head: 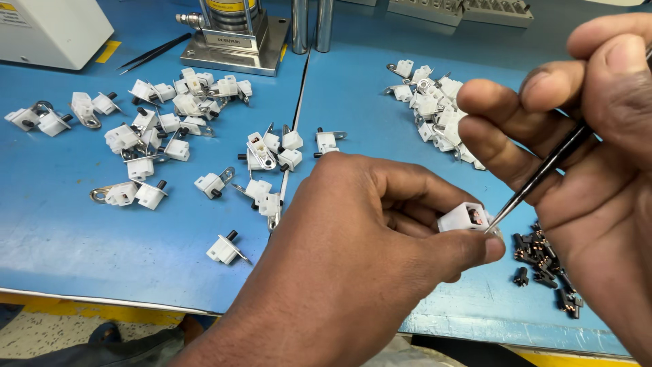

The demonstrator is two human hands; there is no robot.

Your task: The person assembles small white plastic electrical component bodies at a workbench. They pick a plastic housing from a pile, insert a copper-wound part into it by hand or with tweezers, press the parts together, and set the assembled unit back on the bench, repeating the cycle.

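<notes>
Meanwhile, left hand (353, 258) pinching white switch housing (463, 217), right hand (584, 136) gripping tweezers (543, 173).

The little housing (463, 217) between my fingers is white, with a coppery-brown bit inside. My tweezers (543, 173) are black with a silvery tip. The bench (61, 231) is bright blue, edged yellow. The scattered switch parts (176, 112) are white with black plungers; the small loose pieces (547, 268) are black.

Our left hand (353, 265) and right hand (584, 156) are bare: no gloves, no rings, no watch. Nails are short and unpainted. No sleeve shows on the left forearm, nearest the blue table (81, 238) edge.
</notes>
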